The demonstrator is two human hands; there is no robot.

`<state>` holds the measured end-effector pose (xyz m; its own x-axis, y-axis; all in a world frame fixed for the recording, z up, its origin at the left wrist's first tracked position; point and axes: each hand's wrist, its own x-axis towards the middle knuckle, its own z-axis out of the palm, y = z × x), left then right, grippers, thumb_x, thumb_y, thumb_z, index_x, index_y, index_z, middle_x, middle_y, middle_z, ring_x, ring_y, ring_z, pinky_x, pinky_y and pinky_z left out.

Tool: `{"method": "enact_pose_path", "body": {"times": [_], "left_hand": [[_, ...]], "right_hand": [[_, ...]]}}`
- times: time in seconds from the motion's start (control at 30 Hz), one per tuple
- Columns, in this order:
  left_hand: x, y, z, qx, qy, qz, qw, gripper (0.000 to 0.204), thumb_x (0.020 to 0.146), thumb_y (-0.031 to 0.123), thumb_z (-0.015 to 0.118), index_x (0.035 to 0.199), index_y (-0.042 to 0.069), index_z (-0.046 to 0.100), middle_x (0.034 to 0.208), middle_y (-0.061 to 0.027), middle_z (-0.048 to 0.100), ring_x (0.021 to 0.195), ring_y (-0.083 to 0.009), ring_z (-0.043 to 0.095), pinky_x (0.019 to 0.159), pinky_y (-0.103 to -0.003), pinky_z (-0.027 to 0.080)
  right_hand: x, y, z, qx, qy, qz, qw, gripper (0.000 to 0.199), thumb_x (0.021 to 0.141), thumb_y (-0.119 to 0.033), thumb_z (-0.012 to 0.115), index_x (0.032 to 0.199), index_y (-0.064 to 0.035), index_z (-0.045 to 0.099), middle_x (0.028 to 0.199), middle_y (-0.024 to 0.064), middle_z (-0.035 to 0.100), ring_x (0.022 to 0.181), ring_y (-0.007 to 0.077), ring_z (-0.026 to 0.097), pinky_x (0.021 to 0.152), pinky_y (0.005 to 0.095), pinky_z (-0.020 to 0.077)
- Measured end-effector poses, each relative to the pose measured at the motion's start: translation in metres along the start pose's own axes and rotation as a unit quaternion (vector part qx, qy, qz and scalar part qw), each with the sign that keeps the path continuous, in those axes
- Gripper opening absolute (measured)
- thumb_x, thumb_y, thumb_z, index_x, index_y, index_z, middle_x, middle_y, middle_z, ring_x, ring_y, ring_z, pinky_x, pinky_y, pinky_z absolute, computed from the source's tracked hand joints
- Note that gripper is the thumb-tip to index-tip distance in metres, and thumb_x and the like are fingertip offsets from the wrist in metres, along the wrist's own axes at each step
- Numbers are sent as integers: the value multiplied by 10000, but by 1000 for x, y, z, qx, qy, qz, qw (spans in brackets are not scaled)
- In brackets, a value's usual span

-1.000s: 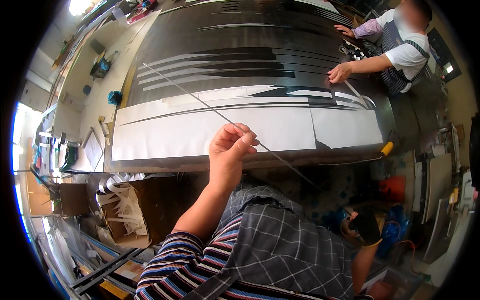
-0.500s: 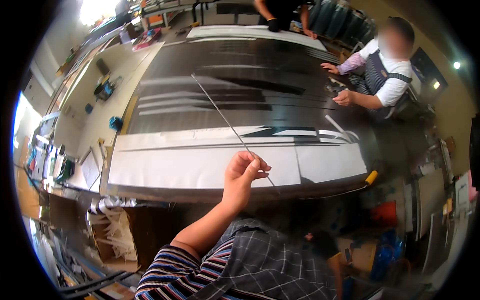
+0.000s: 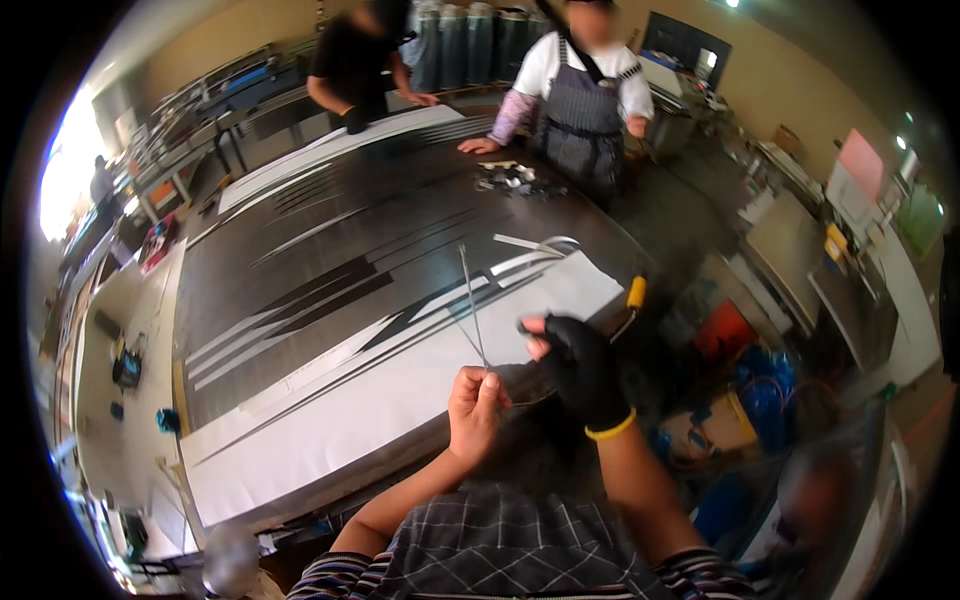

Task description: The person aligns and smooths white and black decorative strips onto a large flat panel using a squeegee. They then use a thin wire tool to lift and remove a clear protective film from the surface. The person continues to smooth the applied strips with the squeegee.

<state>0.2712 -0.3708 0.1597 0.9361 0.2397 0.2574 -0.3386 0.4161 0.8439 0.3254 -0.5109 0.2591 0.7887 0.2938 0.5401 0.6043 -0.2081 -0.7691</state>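
Observation:
A thin, straight metal rod [image 3: 473, 310] stands up from my bare left hand [image 3: 475, 410], whose thumb and fingers pinch its lower end. A second thin line crosses it just above the fingers; whether it is another strip or a shadow I cannot tell. To the right, my right hand [image 3: 580, 368] wears a black glove with a yellow cuff. Its fingers are loosely bent, two bare fingertips show apart, and nothing can be seen between them. Beneath both hands runs the near edge of a long white sheet [image 3: 330, 445] on the dark table [image 3: 240, 300].
Dark and pale strips [image 3: 300, 305] lie across the table. At the right corner is a yellow-handled tool [image 3: 636, 292]. Small metal pieces [image 3: 515, 180] lie by a co-worker in a striped apron [image 3: 580, 125]; another person in black [image 3: 350, 75] leans at the far edge.
My view has turned right. My gloved right hand has come up beside the left. The rod, slanted before, now stands more upright, gripped at its lower end.

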Motion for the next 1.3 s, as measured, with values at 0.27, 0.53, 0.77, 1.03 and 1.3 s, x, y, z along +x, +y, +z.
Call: {"method": "enact_pose_path", "body": {"times": [0.27, 0.53, 0.77, 1.03, 1.3], "left_hand": [[-13, -15, 6, 52, -60, -30, 996, 104, 964, 102, 562, 986, 42, 479, 830, -32, 585, 759, -89, 549, 725, -227, 449], [3, -7, 15, 121, -67, 48, 989, 101, 900, 43, 651, 868, 1, 565, 809, -40, 658, 757, -77, 606, 692, -217, 490], [-3, -15, 16, 180, -63, 18, 981, 115, 899, 82, 665, 859, 1, 595, 768, -35, 664, 730, -77, 606, 668, -213, 484], [-4, -29, -3, 154, -158, -36, 975, 110, 945, 119, 603, 932, 10, 597, 844, -62, 666, 784, -88, 608, 740, -234, 482], [-9, -29, -1, 80, -144, -54, 985, 118, 974, 128, 550, 983, 10, 558, 869, -48, 629, 842, -104, 603, 767, -244, 477]], "right_hand": [[24, -39, -3, 25, 37, -66, 997, 126, 799, -34, 695, 885, 23, 622, 783, 85, 650, 673, 128, 590, 637, 264, 476], [-16, -7, 0, -6, 32, 32, 999, 128, 804, -35, 689, 879, 15, 598, 772, 79, 633, 676, 115, 587, 636, 261, 474], [-14, -4, -9, -57, 52, -42, 996, 96, 813, -18, 686, 871, -3, 610, 781, 71, 643, 720, 135, 618, 658, 256, 485], [-23, 10, -18, -60, 4, -46, 997, 49, 836, -19, 657, 869, -7, 623, 795, 82, 651, 719, 160, 624, 668, 264, 486], [-39, 18, -11, -94, -12, -17, 995, 56, 850, -44, 649, 889, -12, 624, 824, 75, 650, 744, 155, 618, 678, 258, 478]]}}
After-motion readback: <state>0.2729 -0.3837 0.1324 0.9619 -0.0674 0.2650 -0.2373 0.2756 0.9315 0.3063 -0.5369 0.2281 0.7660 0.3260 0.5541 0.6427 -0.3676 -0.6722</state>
